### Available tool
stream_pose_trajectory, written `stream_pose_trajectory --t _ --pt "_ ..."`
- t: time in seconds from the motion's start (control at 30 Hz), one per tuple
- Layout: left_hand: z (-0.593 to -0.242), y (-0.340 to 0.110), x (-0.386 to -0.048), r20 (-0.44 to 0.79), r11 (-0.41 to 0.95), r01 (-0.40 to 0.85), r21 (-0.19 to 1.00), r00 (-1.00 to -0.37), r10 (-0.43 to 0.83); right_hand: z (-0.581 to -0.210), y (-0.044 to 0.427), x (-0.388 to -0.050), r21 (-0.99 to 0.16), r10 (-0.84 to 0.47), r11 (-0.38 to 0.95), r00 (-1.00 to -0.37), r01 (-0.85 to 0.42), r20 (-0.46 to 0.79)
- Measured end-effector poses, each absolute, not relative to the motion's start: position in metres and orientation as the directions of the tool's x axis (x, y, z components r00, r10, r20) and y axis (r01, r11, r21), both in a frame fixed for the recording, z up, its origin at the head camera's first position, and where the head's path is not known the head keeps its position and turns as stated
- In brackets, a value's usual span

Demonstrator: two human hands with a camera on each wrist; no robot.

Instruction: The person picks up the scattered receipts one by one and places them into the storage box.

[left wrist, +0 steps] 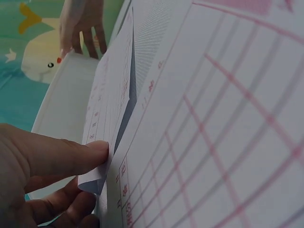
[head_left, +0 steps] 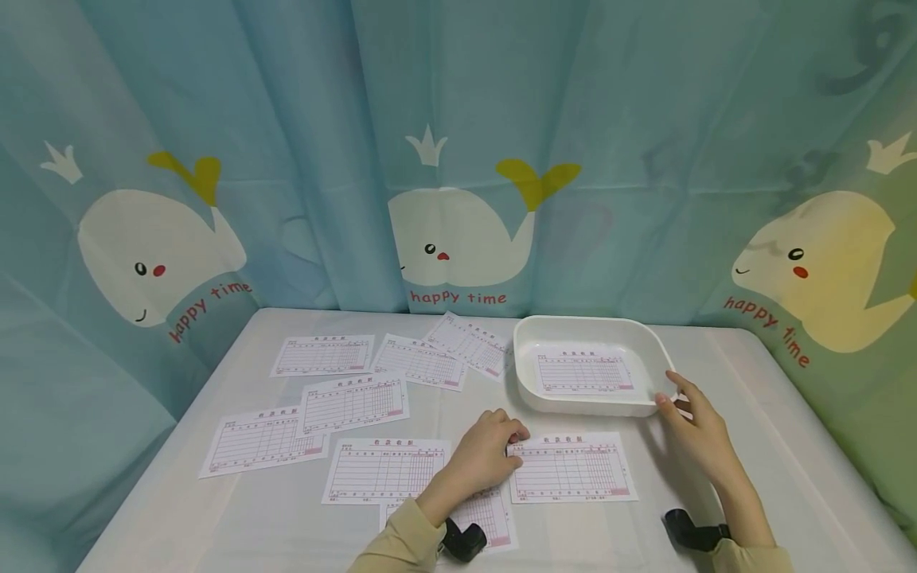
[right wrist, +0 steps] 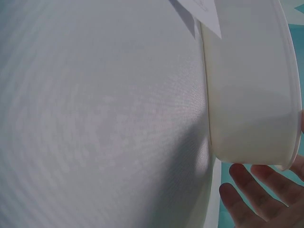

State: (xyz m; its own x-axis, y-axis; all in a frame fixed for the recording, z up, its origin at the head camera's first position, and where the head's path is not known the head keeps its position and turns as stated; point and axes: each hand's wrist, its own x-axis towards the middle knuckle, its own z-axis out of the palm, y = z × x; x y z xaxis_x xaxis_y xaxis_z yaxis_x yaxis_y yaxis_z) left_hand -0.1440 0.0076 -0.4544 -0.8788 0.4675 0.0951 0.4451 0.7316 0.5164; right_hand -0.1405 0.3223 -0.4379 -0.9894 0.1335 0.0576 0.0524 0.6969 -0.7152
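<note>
The left hand [head_left: 481,452] pinches the left edge of a printed slip [head_left: 573,469] in front of the tray; in the left wrist view the thumb presses on the slip [left wrist: 107,104], whose edge is bent up off the cloth. At the front right corner of the white tray [head_left: 589,406], the right hand [head_left: 698,430] holds the rim between thumb and fingers. Another slip [head_left: 583,372] lies flat inside the tray. In the right wrist view the fingers of the right hand [right wrist: 266,194] are spread beside the tray wall [right wrist: 251,104].
Several printed slips lie left of the tray, some overlapping, such as one at the far left [head_left: 265,442] and one near the middle [head_left: 387,471]. Another slip [head_left: 494,517] is partly under the left forearm. A whale-print curtain [head_left: 458,79] hangs behind the white-covered table [head_left: 179,517].
</note>
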Motion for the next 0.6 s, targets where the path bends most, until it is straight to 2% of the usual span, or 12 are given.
stream_pose_trajectory --t 0.6 --pt "-0.4547 0.0083 -0.1432 0.115 0.659 0.467 0.589 -0.856 0.504 -0.4403 0.3241 -0.1413 -0.713 0.124 0.701 -0.99 0.037 0.071"
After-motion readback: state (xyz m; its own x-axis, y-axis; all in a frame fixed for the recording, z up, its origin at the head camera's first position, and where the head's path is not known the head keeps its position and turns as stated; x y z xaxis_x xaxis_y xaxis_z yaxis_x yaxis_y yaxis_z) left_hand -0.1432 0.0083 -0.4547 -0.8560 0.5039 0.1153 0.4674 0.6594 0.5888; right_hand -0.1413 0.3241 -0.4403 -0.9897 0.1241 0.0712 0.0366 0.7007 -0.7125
